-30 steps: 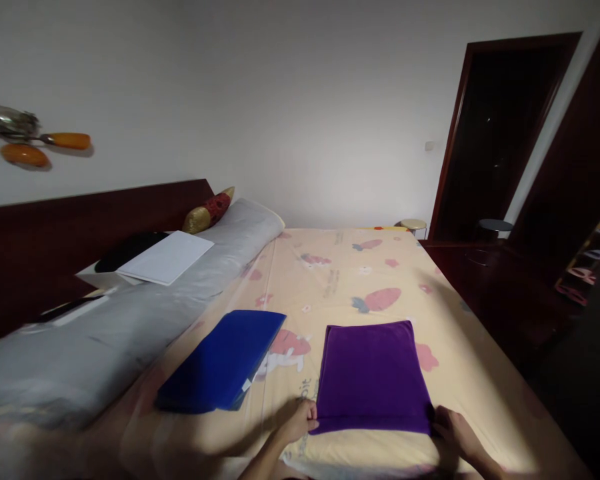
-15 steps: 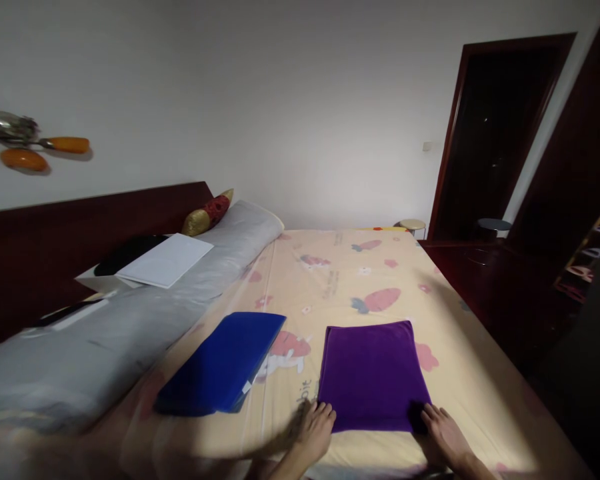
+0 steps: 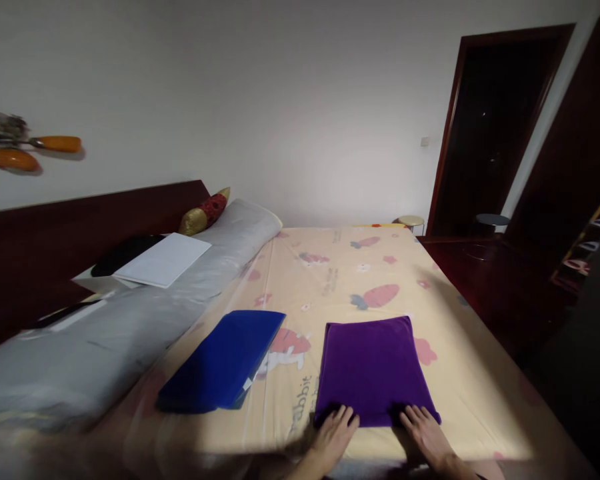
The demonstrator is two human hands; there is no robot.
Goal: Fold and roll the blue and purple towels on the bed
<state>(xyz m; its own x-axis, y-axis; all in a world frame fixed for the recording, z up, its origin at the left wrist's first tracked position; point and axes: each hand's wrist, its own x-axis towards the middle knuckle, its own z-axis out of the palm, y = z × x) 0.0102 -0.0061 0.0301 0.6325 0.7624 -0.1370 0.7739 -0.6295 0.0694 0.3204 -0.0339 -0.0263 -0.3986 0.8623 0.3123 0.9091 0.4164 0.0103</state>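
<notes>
A folded purple cloth (image 3: 373, 367) lies as a flat square on the bed. My left hand (image 3: 334, 433) rests on its near edge, toward the left corner, fingers spread on the fabric. Near the right corner, my right hand (image 3: 425, 429) touches the same edge with fingers stretched out over the cloth. The undersides of both hands are hidden. Left of the purple cloth lies a folded dark blue cloth (image 3: 225, 360) with a small white tag at its side; neither hand touches it.
A cream bedsheet (image 3: 325, 293) printed with rabbits and carrots covers the bed. Along the dark headboard (image 3: 105, 200) run a grey bolster (image 3: 170, 313), a white flat board (image 3: 165, 259) and a red-gold cushion (image 3: 207, 212). Stools stand beyond the bed near a dark door (image 3: 500, 133).
Both hands have slid inward along the near edge, away from the corners and closer together. The lower corners of the purple cloth now show outside the hands. The blue cloth stays in place.
</notes>
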